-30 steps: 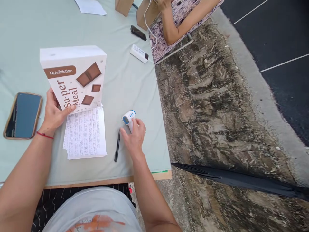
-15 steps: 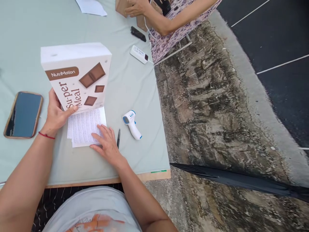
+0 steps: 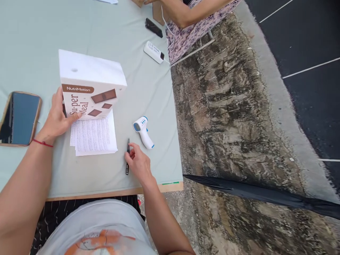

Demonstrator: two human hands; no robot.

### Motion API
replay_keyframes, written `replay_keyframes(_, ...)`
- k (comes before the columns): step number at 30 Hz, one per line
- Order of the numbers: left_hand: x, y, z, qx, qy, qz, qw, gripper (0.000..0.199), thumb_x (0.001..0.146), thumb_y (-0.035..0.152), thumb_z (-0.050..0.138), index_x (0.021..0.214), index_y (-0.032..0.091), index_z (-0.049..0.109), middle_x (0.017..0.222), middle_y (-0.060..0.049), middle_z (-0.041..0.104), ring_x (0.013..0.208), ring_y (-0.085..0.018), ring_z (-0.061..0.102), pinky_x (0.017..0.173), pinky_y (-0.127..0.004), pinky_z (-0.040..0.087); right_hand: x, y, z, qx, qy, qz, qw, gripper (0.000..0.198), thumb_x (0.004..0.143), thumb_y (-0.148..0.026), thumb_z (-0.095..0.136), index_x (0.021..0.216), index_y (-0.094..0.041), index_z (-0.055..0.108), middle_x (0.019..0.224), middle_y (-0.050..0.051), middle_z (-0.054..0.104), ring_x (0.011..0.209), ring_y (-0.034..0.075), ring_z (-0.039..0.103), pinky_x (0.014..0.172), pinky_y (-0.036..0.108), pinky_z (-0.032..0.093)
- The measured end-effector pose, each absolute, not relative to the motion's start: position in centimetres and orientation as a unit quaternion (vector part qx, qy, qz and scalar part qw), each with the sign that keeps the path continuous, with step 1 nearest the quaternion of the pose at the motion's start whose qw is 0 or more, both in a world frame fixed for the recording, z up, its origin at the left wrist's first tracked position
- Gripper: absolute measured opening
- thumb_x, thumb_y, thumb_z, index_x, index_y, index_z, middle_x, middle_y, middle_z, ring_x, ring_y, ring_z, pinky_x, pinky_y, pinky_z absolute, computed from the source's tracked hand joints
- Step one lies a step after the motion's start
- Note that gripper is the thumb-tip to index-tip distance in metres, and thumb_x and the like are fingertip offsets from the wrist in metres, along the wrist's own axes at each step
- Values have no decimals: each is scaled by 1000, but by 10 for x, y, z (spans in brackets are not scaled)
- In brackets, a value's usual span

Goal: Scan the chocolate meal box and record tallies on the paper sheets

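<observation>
A: What takes up most of the view?

B: The table [image 3: 148,85] under a pale green cloth. On it, at about ten o'clock from the centre, stands a white cereal-style box [image 3: 91,86] marked NutriMotion, upright and leaning a little away from the person.

A: Who holds it?

B: The left hand [image 3: 57,118] grips its lower left corner: the thumb lies across the printed front, and the other fingers wrap behind the side, out of sight. The box's bottom edge sits on the top of a stack of printed sheets [image 3: 93,136], which lies flat just at five o'clock of that hand.

A: And further left?

B: A phone [image 3: 20,118] in a tan case, screen up, at nine o'clock of the left hand, close to the wrist but apart from it.

A: The right hand?

B: The right hand [image 3: 139,164] rests at six o'clock of the scene's centre, fingers curled loosely. Its fingertips [image 3: 130,154] meet the upper part of a black pen [image 3: 128,157], which lies flat, pointing roughly twelve to six. Whether they pinch it or only touch it, I cannot tell.

A: Anything near it?

B: A white and blue thermometer gun [image 3: 143,131] lies at one o'clock of that hand, close but apart.
</observation>
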State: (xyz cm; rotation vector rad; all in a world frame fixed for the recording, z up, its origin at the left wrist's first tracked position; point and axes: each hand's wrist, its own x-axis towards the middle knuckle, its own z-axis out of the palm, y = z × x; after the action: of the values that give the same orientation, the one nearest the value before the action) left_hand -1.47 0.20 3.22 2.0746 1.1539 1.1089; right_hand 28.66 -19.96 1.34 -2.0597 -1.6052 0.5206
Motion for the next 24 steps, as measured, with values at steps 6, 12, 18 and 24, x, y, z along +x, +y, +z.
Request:
replay_keyframes(6,15,-29,69,720,375,561,-162,52,82,49,72,121,24,48,98,-6,45,87,-23,55,72,-42,46,270,-187,16,-625,-581,246,459,32,99,-30,42,115,-21,68,89,5,61,78,17,60,71,31,50)
replay_keyframes(12,46,-55,65,829,246,502,-22,17,98,16,63,109,22,52,90,-4,58,76,-18,57,61,-30,46,256,-178,3,-569,-542,254,564,25,98,-42,62,115,-23,60,87,2,57,77,16,60,71,29,52)
replay_keyframes(18,47,-56,28,912,261,273,158,23,96,31,65,113,15,66,110,-11,68,101,-29,62,92,-45,52,249,-178,4,-569,-525,260,577,48,106,-61,45,120,-20,65,86,5,61,75,18,61,73,34,54)
replay_keyframes(24,49,-61,30,924,303,156,171,37,84,34,73,115,13,70,126,-18,61,120,-38,55,104,-56,45,240,-174,-2,-632,-460,290,551,28,85,-47,66,87,-19,63,78,3,62,65,16,58,60,28,51)
